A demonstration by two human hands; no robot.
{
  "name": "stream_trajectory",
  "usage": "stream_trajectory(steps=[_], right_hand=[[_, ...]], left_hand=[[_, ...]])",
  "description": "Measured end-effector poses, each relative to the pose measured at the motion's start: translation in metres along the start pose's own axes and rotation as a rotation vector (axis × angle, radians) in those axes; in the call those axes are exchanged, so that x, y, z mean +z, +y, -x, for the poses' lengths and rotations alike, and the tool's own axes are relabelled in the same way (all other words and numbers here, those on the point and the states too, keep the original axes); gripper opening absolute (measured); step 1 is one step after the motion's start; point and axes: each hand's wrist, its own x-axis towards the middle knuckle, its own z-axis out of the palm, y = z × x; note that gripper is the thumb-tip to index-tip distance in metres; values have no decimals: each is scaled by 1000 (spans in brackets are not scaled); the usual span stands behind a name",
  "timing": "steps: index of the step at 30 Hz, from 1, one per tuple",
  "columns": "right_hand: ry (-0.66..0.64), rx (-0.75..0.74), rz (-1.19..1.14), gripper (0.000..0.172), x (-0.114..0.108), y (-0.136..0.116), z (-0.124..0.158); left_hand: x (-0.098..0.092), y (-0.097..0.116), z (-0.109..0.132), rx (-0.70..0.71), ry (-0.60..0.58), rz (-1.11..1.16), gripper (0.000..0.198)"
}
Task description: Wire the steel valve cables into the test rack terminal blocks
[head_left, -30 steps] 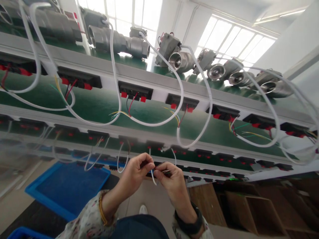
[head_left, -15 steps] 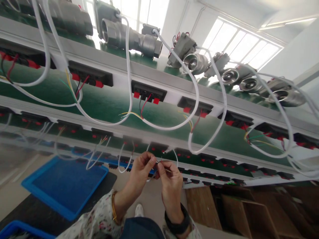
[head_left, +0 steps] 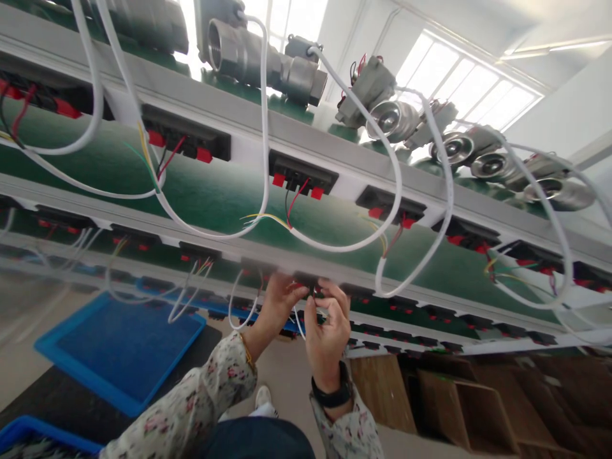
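Observation:
My left hand (head_left: 276, 308) reaches up to a black push terminal block (head_left: 306, 279) on the lower shelf rail. Its fingers are bent and the thumb points at the block; what lies between them is hidden. Just right of it, my right hand (head_left: 329, 324) pinches a thin wire at the underside of the same block, thumb against the fingers. Whether the wire's tip is inside the block I cannot tell. A white cable (head_left: 299, 324) hangs between the two hands, below the block.
Overhead, metal valves (head_left: 243, 56) stand on the upper shelf, their white cables (head_left: 329, 245) looping down before more red-and-black terminal blocks (head_left: 303, 173). A blue tray (head_left: 119, 350) lies at lower left. Wooden boxes (head_left: 482, 414) stand at lower right.
Both hands have moved up from below the rail to the terminal block. The wire fingered between them before is now at the block in my right hand. The view has shifted slightly.

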Motion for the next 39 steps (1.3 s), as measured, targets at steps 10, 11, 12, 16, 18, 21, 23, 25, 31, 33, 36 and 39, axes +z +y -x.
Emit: stream_trajectory(steps=[10, 11, 12, 16, 18, 21, 23, 25, 31, 33, 36, 39], right_hand=[[49, 3, 16, 9, 5, -1, 1], [34, 23, -4, 8, 4, -2, 1], [17, 47, -27, 8, 3, -3, 1], [-40, 109, -62, 13, -3, -7, -2], [-53, 85, -31, 13, -4, -8, -4], [-24, 30, 47, 12, -5, -7, -5], [24, 17, 83, 9, -4, -5, -2], [26, 17, 83, 7, -3, -4, 3], [-40, 85, 92, 7, 1, -1, 8], [-36, 123, 92, 8, 3, 0, 7], [-35, 170, 75, 9, 4, 0, 4], [-33, 209, 38, 11, 4, 0, 3]], left_hand=[[-6, -7, 1, -13, 10, -36, 45], [-5, -7, 0, -14, -11, -32, 47], [-4, -7, 0, -11, -37, -26, 48], [-1, -8, -3, 19, -101, 1, 49], [-3, -9, -4, 17, -103, -6, 46], [-9, -10, -4, 4, -116, -16, 39], [-13, -11, -5, -4, -114, -21, 35], [-16, -12, -6, -11, -92, -32, 35], [-13, -11, -9, -36, -24, -73, 38], [-12, -9, -10, -50, -17, -82, 38], [-10, -6, -9, -63, -5, -84, 38], [-10, -5, -6, -60, -3, -77, 40]])
